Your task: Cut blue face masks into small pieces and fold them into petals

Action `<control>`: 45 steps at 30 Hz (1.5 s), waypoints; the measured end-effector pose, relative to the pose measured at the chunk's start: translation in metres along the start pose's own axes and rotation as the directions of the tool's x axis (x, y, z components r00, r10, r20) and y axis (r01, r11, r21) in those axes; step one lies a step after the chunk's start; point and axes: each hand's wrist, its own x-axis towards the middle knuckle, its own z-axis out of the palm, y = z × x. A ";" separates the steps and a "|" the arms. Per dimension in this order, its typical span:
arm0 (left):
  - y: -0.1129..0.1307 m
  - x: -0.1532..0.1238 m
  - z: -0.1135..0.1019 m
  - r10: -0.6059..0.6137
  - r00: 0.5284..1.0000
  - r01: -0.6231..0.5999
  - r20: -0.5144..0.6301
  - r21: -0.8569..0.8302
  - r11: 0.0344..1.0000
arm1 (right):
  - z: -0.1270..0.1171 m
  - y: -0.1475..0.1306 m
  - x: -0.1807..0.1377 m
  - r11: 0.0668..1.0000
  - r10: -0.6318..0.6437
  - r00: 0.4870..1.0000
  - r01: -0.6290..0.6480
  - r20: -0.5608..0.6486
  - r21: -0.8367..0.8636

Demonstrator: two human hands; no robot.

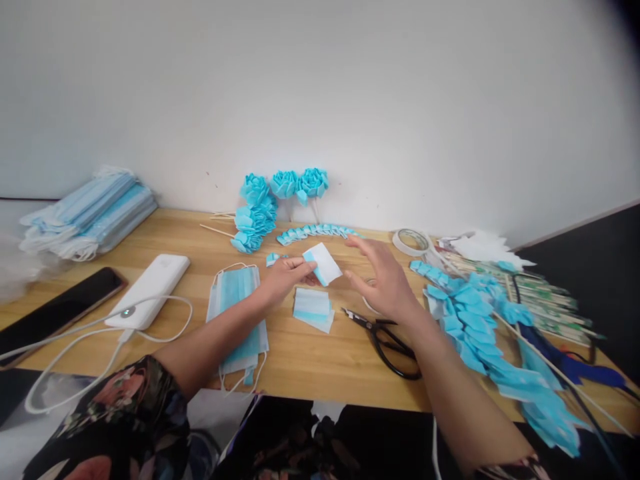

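Observation:
Between its thumb and fingers, my left hand (289, 275) pinches a small white and blue fabric piece (324, 264). To the right, my right hand (383, 277) has its thumb and fingers spread apart, holding nothing, a short gap from that piece. Below the hands lie several cut fabric pieces (313, 309) in a small pile on the wooden table. Black-handled scissors (393, 347) rest under my right hand, blades pointing left. Beneath my left forearm is a blue face mask (240, 313), partly covered by the arm.
Blue fabric flowers (255, 217) on sticks stand along the wall, with a row of folded blue pieces (317, 231) nearby. Tape (411, 241) and blue petal strips (467, 327) lie right. A mask stack (95, 210), white power bank (150, 290) and phone (60, 313) lie left.

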 end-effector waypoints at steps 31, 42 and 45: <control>-0.004 0.002 0.003 -0.067 0.995 0.058 -0.068 -0.129 0.990 | 0.039 0.020 0.004 0.953 -0.301 0.951 0.303 -0.067 0.023; -0.004 -0.002 0.005 0.006 0.993 0.008 -0.121 0.112 0.994 | 0.044 0.017 -0.001 0.933 0.113 0.993 -0.090 -0.045 0.348; -0.004 -0.002 0.006 0.002 0.997 0.006 -0.083 0.092 0.996 | 0.046 0.020 -0.003 0.837 0.232 0.972 -0.222 0.042 0.500</control>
